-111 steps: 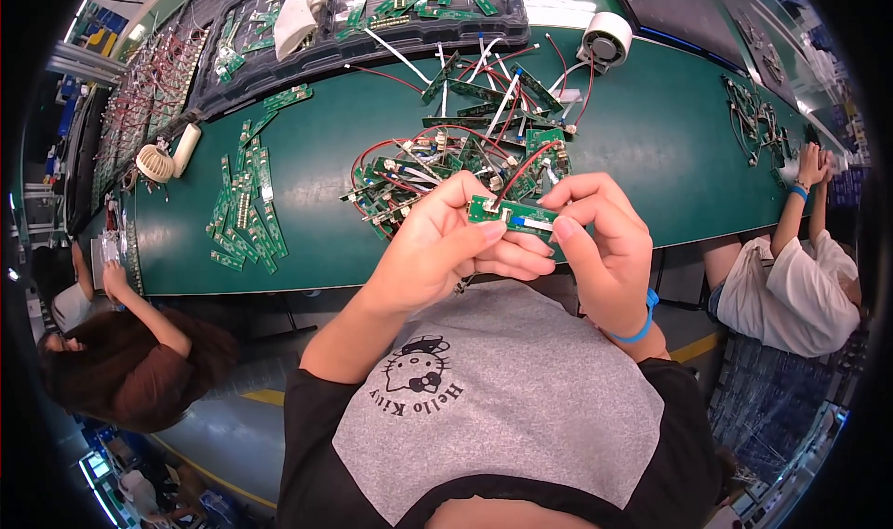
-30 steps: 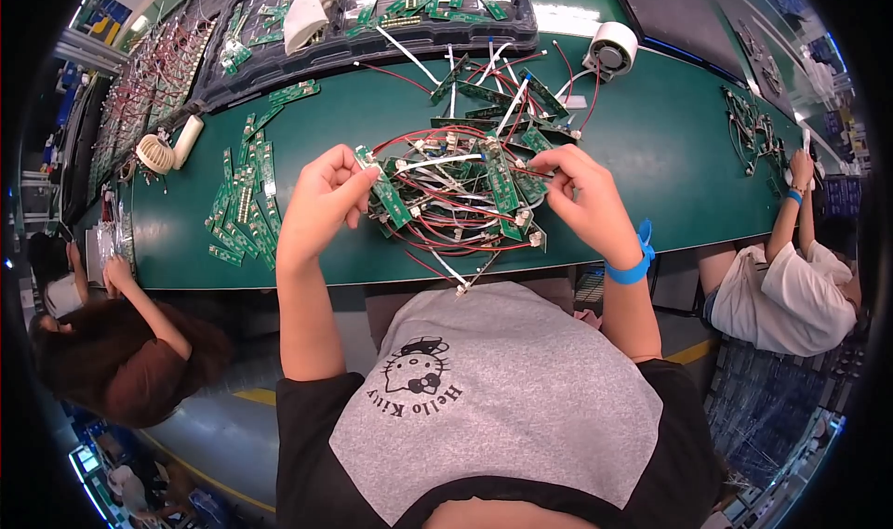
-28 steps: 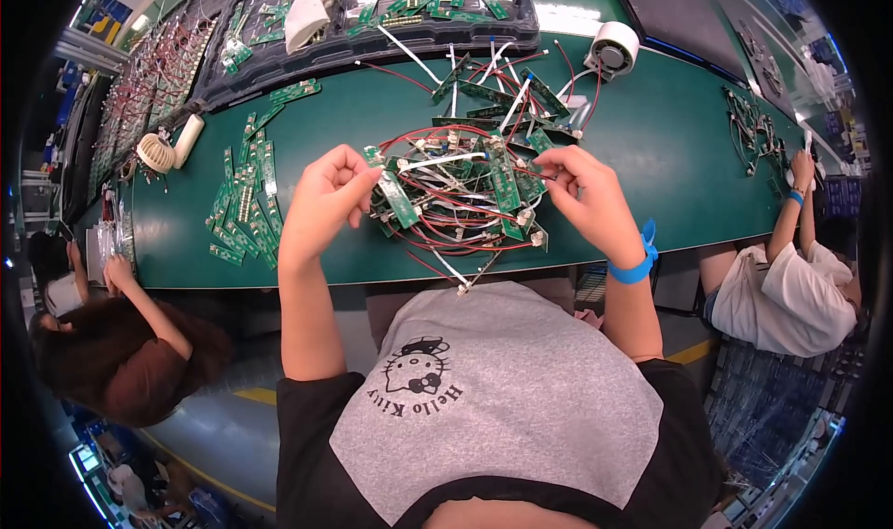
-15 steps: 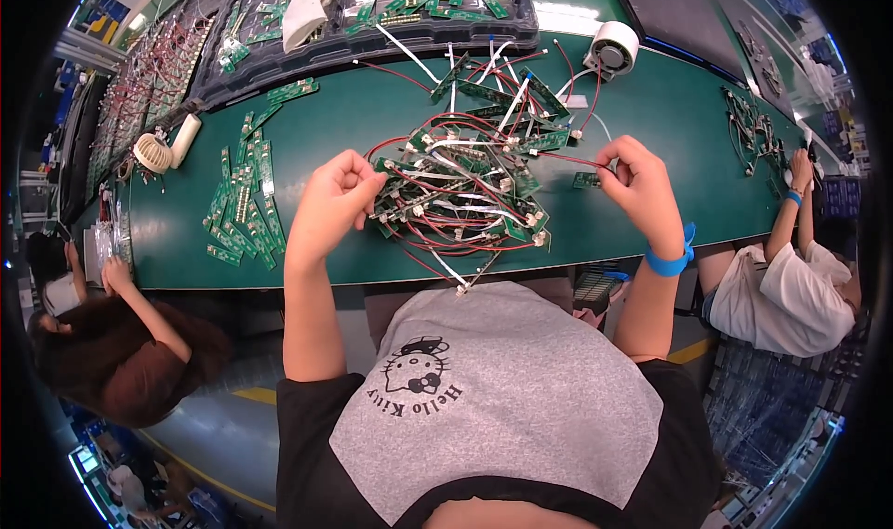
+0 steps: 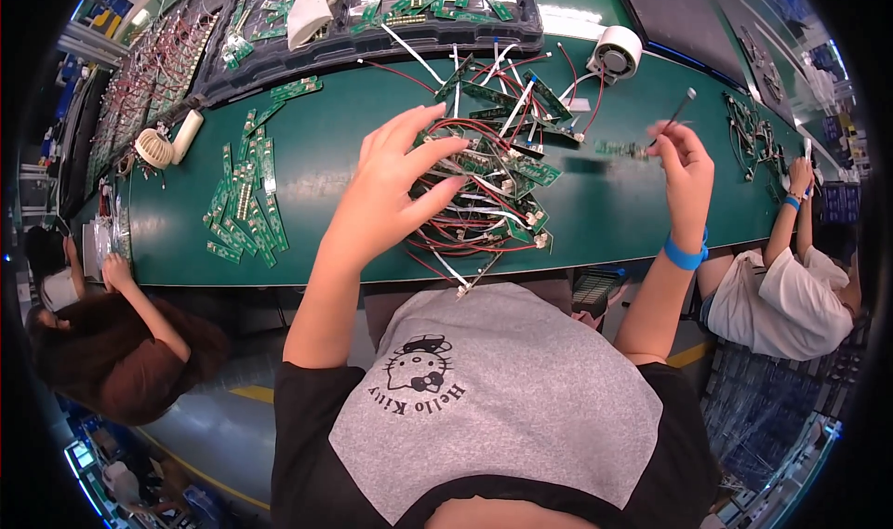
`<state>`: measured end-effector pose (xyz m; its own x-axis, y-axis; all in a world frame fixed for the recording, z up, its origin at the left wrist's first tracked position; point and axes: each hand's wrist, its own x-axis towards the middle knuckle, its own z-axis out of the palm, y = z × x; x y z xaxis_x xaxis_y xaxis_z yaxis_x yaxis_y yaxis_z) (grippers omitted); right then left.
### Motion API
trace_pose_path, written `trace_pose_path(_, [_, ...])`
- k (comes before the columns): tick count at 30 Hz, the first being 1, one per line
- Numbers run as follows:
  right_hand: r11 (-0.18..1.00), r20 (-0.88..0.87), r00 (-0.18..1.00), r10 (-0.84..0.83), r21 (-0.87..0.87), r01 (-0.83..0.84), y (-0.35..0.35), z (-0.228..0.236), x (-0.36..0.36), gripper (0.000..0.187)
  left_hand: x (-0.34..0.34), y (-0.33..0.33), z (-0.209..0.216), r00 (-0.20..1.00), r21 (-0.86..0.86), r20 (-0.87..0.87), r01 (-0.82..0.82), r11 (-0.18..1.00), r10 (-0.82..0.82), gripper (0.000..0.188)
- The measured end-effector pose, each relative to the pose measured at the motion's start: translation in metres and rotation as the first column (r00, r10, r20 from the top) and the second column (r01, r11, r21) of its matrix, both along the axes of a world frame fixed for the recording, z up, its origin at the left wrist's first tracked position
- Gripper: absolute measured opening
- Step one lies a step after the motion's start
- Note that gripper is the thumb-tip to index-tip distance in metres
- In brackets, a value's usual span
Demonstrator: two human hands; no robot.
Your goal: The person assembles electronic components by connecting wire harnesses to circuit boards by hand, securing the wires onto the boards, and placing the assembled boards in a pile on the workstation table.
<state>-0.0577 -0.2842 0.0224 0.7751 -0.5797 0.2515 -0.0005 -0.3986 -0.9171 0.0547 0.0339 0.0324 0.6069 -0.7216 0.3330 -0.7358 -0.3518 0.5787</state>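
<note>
My left hand (image 5: 391,190) reaches over the left side of a heap of narrow green circuit boards (image 5: 535,169) tangled with red, white and black wires. Its fingers are apart and hold nothing; they hide part of the heap. To the right, my right hand (image 5: 686,160) is raised off the table, thumb and fingers pinched on a wired circuit board (image 5: 619,148). The board points left from the fingertips, smeared by motion. A dark cable with a pale connector (image 5: 690,94) sticks up past the fingers.
Loose boards (image 5: 244,194) lie on the green table (image 5: 316,222) to the left. A black tray (image 5: 372,36) with boards and a white glove (image 5: 312,13) stands behind. Small fans (image 5: 615,53) (image 5: 154,148) sit at both sides. Co-workers sit left and right.
My right hand has moved right and slightly away, carrying the board clear of the heap. My left hand has shifted right over the heap, and its fingers have spread from a pinch.
</note>
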Motion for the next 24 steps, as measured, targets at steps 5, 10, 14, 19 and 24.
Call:
trace_pose_path(5, [0.908, 0.022, 0.997, -0.067, -0.414, 0.070, 0.047, 0.041, 0.002, 0.058, -0.002, 0.020, -0.001, 0.990, -0.120, -0.140, -0.037, 0.992, 0.020, 0.036])
trace_pose_path(10, [0.450, -0.394, 0.782, 0.483, -0.655, -0.607, 0.122, 0.045, 0.029, 0.100, -0.003, 0.051, -0.015, 0.941, -0.225, -0.280, -0.255, 0.940, 0.189, 0.038])
trace_pose_path(14, [0.292, -0.525, 0.716, 0.460, -0.672, -0.680, 0.151, 0.023, 0.045, 0.108, -0.009, 0.065, -0.028, 0.905, -0.225, -0.383, -0.284, 0.932, 0.184, 0.038])
trace_pose_path(19, [0.309, -0.443, 0.783, 0.437, -0.744, -0.593, 0.163, 0.011, 0.051, 0.074, -0.023, 0.084, -0.051, 0.829, -0.266, -0.520, -0.386, 0.883, 0.206, 0.035])
trace_pose_path(24, [0.225, -0.387, 0.856, 0.343, -0.851, -0.475, 0.174, 0.001, 0.044, 0.061, -0.025, 0.084, -0.061, 0.786, -0.344, -0.601, -0.415, 0.842, 0.142, 0.032])
